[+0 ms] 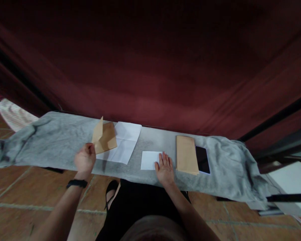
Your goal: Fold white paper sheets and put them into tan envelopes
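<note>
My left hand, with a dark band on its wrist, pinches the edge of a brown paper envelope. That piece stands up at an angle; more brown paper lies flat beside it, and I cannot tell whether the two are joined. Under them lies a large white sheet with creases. My right hand rests palm down, fingers stretched out, on the right end of a smaller white folded paper. To the right of this hand lies a stack of brown envelopes.
A phone with a dark screen lies beside the stack. Rumpled grey cloth covers the narrow bench. Behind it rises a dark red panel. At the far right are a white board and a black bar.
</note>
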Demonstrator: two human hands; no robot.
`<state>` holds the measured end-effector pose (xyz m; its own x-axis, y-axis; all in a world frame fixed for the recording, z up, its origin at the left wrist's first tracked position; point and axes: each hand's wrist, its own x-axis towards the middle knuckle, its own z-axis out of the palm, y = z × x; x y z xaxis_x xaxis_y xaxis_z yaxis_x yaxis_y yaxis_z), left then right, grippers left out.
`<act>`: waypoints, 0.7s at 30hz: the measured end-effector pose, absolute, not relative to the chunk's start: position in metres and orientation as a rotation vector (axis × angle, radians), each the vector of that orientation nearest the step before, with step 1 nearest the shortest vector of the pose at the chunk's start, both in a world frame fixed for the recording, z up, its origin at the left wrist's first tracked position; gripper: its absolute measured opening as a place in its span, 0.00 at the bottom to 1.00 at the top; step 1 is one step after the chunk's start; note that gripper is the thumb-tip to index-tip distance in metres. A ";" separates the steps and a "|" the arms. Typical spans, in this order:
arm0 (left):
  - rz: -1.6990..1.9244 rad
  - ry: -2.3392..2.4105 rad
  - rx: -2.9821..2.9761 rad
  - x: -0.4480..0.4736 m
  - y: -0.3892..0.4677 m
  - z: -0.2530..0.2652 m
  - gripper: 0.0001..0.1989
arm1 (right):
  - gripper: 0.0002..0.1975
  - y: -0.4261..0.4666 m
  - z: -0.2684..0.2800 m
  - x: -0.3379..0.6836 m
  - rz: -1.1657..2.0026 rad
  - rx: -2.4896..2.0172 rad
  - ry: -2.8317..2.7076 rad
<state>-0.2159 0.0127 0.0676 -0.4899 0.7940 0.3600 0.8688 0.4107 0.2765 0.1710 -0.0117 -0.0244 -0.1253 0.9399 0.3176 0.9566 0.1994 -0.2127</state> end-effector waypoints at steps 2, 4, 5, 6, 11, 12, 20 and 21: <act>-0.644 -2.272 -1.598 -0.198 0.002 0.079 0.18 | 0.27 -0.011 -0.025 0.171 -0.070 -1.772 -2.109; -0.558 -2.135 -1.750 -0.172 -0.010 0.087 0.17 | 0.27 -0.011 -0.025 0.170 -0.068 -1.775 -2.113; -0.514 -2.091 -1.823 -0.156 -0.016 0.089 0.17 | 0.27 -0.011 -0.025 0.170 -0.062 -1.778 -2.113; -0.470 -2.050 -1.895 -0.139 -0.022 0.089 0.17 | 0.27 -0.011 -0.025 0.170 -0.054 -1.782 -2.114; -0.408 -1.816 -2.270 -0.054 -0.047 0.068 0.13 | 0.26 -0.012 -0.020 0.171 -0.004 -1.758 -2.073; -0.419 -1.780 -2.313 -0.040 -0.050 0.063 0.14 | 0.25 -0.013 -0.018 0.171 0.017 -1.732 -2.057; -0.441 -1.677 -2.510 0.019 -0.058 0.046 0.18 | 0.22 -0.017 0.001 0.166 0.951 -1.373 -1.642; -0.456 -1.673 -2.520 0.022 -0.059 0.045 0.18 | 0.20 -0.016 0.002 0.164 1.120 -1.321 -1.550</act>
<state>0.0216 -0.0586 0.0454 0.3584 0.8873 0.2903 0.9119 -0.3993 0.0947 0.1641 -0.0165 0.0021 -0.1398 0.9898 0.0255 0.2865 0.0651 -0.9559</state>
